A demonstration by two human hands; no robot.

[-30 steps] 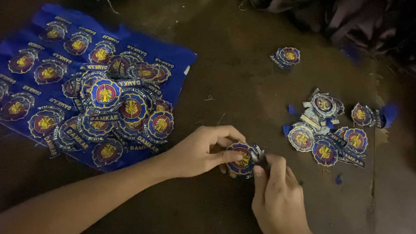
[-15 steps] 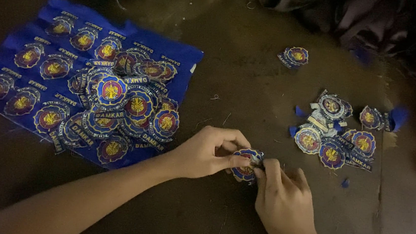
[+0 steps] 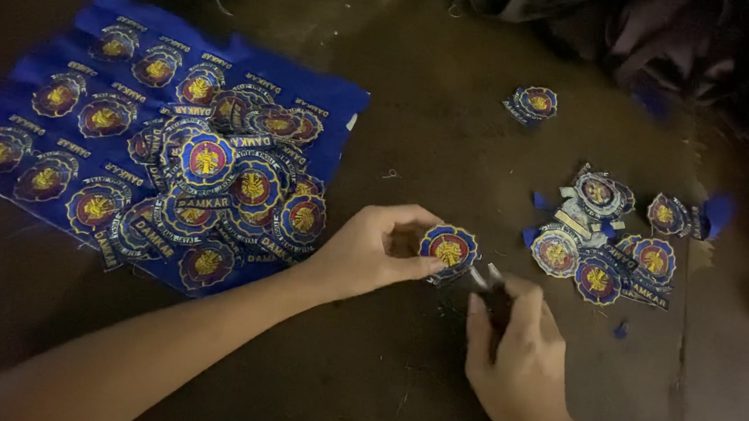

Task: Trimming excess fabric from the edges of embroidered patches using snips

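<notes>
The left hand [image 3: 369, 253] pinches a round embroidered patch [image 3: 449, 248], blue-rimmed with a red and gold centre, above the brown floor [image 3: 416, 134]. The right hand [image 3: 519, 355] grips small metal snips [image 3: 491, 287] at the patch's edge. Blue cloth [image 3: 312, 99] lies left.

The round patch [image 3: 449, 248] is embroidered cloth with slightly shiny thread, the blue sheet [image 3: 321, 99] is smooth woven cloth, and the worktop [image 3: 435, 117] looks matt and rough.

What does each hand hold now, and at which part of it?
The left hand pinches a round embroidered patch by its left edge. The right hand grips small scissors by the handles, blades at the patch's lower edge.
</notes>
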